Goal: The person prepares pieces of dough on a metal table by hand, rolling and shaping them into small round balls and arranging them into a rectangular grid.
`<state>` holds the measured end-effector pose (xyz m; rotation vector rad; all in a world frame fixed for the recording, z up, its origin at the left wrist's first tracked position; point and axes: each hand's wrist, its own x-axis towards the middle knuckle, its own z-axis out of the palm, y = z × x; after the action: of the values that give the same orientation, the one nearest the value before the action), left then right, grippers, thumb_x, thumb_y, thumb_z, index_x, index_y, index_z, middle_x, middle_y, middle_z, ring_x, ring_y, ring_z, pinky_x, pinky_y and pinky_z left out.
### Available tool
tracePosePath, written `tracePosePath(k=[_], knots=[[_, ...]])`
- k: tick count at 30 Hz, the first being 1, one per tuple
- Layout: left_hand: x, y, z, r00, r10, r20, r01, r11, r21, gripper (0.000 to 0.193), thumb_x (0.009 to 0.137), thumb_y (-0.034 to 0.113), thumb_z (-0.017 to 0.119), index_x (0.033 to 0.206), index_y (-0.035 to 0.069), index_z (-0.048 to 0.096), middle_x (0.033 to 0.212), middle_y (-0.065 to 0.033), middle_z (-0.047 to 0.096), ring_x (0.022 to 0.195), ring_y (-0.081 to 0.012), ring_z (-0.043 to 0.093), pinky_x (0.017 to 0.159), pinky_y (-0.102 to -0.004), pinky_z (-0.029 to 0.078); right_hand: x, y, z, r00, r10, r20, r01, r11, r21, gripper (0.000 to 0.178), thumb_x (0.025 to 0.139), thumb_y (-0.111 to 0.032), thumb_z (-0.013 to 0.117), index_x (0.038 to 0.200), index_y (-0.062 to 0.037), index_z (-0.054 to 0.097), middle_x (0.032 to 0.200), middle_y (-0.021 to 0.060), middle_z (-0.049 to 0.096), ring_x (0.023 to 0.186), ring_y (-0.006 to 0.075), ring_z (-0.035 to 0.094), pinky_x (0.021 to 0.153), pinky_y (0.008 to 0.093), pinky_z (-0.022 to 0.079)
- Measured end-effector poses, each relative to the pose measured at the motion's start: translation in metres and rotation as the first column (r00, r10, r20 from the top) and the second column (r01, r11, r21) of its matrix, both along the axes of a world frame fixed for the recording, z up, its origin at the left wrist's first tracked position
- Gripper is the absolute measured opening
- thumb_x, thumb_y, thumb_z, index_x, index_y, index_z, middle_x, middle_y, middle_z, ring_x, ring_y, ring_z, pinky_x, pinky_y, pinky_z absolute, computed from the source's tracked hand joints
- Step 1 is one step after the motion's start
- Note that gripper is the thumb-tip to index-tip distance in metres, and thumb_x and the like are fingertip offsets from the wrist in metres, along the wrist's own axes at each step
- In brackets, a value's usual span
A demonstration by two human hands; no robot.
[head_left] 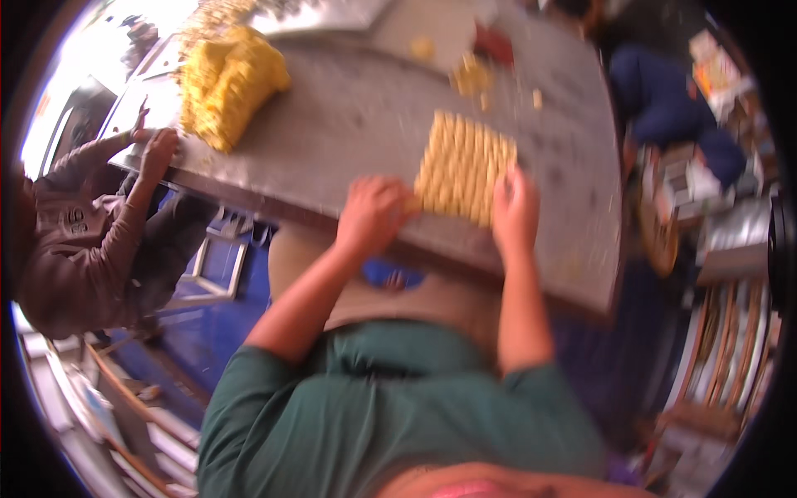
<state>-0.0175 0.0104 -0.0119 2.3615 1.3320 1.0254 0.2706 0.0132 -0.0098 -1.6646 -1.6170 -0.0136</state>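
Observation:
A flat block of short, pale yellow dough pieces (465, 166), laid side by side in rows, rests on the table close to its front edge. At the block's lower left corner is my left hand (374, 212), fingers curled together, with a bit of yellow at the fingertips. My right hand (516, 207) is closed at the block's right edge, thumb and fingers pressed together. Blur hides what either hand pinches. Beyond the block lie a thin yellow dough scrap (471, 75), a few small bits and a dark red flat piece (494, 43).
A large yellow dough mass (228, 87) sits on the grey table (332, 108) at the left. Beside it, another person's hands (158, 145) rest at the table edge. A person in dark blue (668, 104) bends at the right. A metal tray (324, 17) lies at the back.

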Motion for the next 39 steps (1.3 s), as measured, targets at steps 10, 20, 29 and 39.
tracePosePath(k=[10,20,29,39], knots=[[-0.002,-0.004,0.017,0.999,0.031,-0.008,-0.031,1.0,0.006,0.033,0.086,0.023,0.077,0.118,0.015,0.073,0.107,-0.0098,0.075,0.111,-0.0261,0.067,0.106,-0.0458,0.045,-0.113,-0.027,0.0,0.735,0.234,-0.636,-0.452,0.868,-0.204,0.02,0.101,-0.02,0.073,0.108,-0.0019,0.07,0.08,-0.0001,0.069,0.072,0.0069,0.059,0.064,0.0267,0.049],[-0.005,-0.008,0.011,0.999,0.034,0.035,-0.036,0.997,0.063,0.026,0.089,0.029,0.077,0.111,0.017,0.075,0.11,-0.0048,0.074,0.113,-0.023,0.067,0.113,-0.047,0.043,-0.117,-0.028,0.002,0.519,0.289,-0.804,-0.485,0.874,0.001,0.021,0.102,-0.016,0.071,0.116,-0.0003,0.069,0.092,0.0008,0.069,0.08,0.0058,0.061,0.07,0.0239,0.051],[0.0,-0.004,0.01,0.999,-0.026,0.026,0.023,0.995,0.099,0.023,0.085,0.028,0.079,0.103,0.015,0.075,0.102,-0.0034,0.074,0.111,-0.0217,0.066,0.11,-0.0465,0.044,-0.111,-0.03,0.0,0.743,0.334,-0.58,-0.488,0.864,-0.127,0.026,0.103,-0.016,0.071,0.123,-0.0007,0.07,0.084,-0.0036,0.063,0.073,0.0055,0.056,0.065,0.023,0.047],[-0.014,-0.011,0.01,0.988,-0.046,0.145,0.021,0.985,0.172,0.014,0.08,0.023,0.08,0.091,0.015,0.076,0.094,-0.0009,0.073,0.105,-0.021,0.067,0.106,-0.0463,0.044,-0.122,-0.042,0.01,0.865,0.389,-0.319,-0.416,0.909,-0.02,0.016,0.099,-0.012,0.071,0.111,-0.0009,0.072,0.098,0.0133,0.074,0.088,0.0271,0.071,0.079,0.0365,0.055]])
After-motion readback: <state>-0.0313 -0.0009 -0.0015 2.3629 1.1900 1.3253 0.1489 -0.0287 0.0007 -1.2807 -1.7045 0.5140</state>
